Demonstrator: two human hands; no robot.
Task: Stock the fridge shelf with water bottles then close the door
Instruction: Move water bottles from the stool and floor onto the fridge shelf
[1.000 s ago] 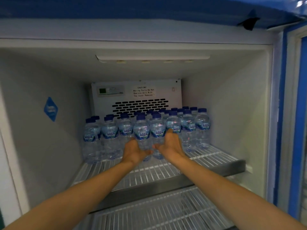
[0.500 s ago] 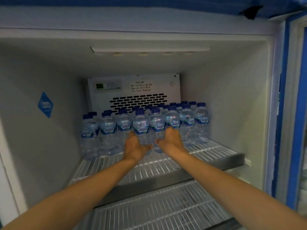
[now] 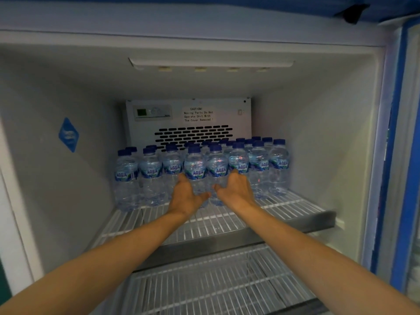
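Observation:
Several small clear water bottles [image 3: 151,176] with blue caps and blue AQUA labels stand in rows at the back of the white wire fridge shelf [image 3: 286,206]. My left hand [image 3: 185,196] wraps the left side of one front middle bottle [image 3: 196,171]. My right hand [image 3: 235,189] wraps the right side of the bottle next to it [image 3: 217,169]. Both bottles stand upright on the shelf, touching each other, in line with the front row. My fingertips are partly hidden behind them.
The front half of the shelf is bare wire with a grey metal front edge [image 3: 318,221]. A second wire shelf [image 3: 204,283] lies below. A vented fan cover [image 3: 193,135] fills the back wall. The blue-framed open door [image 3: 406,155] stands at the right.
Both hands have stayed cupped around the two middle front bottles. The view has tilted slightly, so the shelf sits a little higher in the frame.

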